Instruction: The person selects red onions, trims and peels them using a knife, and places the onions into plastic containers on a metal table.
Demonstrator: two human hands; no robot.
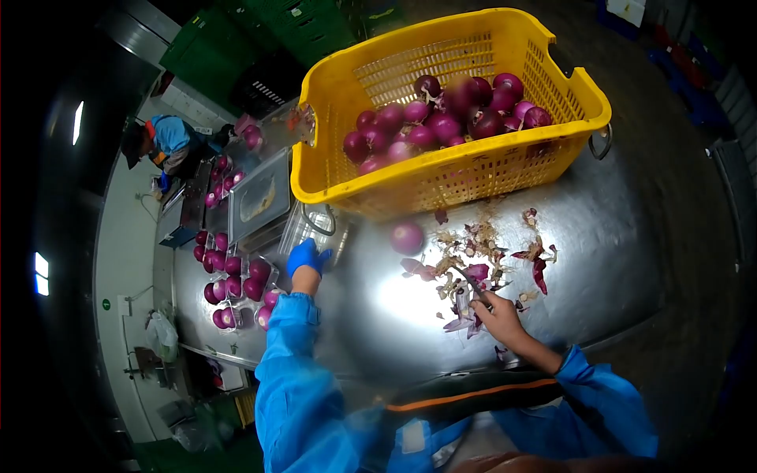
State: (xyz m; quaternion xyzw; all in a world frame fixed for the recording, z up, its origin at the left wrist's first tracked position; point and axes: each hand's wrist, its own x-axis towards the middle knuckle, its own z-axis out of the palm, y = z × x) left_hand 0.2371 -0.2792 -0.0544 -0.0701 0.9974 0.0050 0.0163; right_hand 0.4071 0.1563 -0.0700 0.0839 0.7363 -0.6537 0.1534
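Observation:
My left hand (pixel 307 257), in a blue glove, is at the near edge of the clear plastic trays (pixel 293 230), its fingers curled on one. My bare right hand (pixel 500 320) is closed around a small knife (pixel 470 284), whose blade points up and left over the onion trimmings (pixel 473 244). A peeled purple onion (pixel 407 237) lies on the metal table (pixel 363 315) between my hands. Behind it stands a yellow basket (pixel 449 185) holding many purple onions (pixel 441 126). A metal basket handle (pixel 318 221) hangs close above my left hand.
Clear packs of purple onions (pixel 233 285) stand along the table's left side. Beyond the trays is a scale-like device (pixel 262 193) with a flat top. A co-worker (pixel 169 142) in blue bends over the far left end. Green crates (pixel 213 55) are stacked behind.

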